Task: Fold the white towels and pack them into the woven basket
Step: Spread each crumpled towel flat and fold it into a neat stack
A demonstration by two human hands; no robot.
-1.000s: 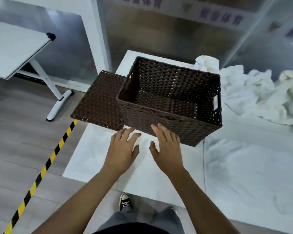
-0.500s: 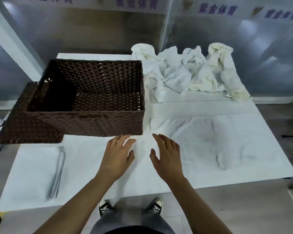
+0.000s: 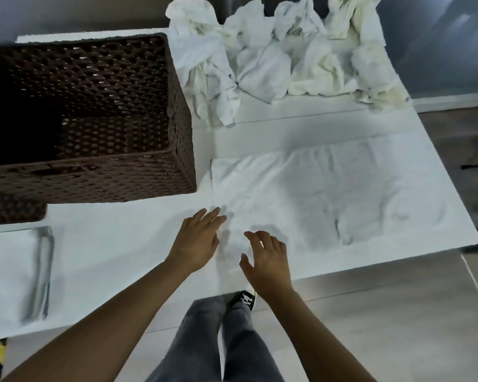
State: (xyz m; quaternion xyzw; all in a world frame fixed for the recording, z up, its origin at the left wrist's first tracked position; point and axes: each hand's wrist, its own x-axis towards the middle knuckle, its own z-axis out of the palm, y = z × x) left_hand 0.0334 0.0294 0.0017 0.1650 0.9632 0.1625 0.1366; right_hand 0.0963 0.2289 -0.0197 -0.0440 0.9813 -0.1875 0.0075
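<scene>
White table: crumpled towels heaped beside empty brown woven basket.

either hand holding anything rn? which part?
Nothing held. Left hand and right hand are both open over the table, near the flat towel; contact cannot be told. The basket is untouched.

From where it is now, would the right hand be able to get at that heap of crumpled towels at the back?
Probably yes. The right hand is open and holds nothing, and only the flat towel lies between it and the crumpled towels. The woven basket sits off to the left.
</scene>
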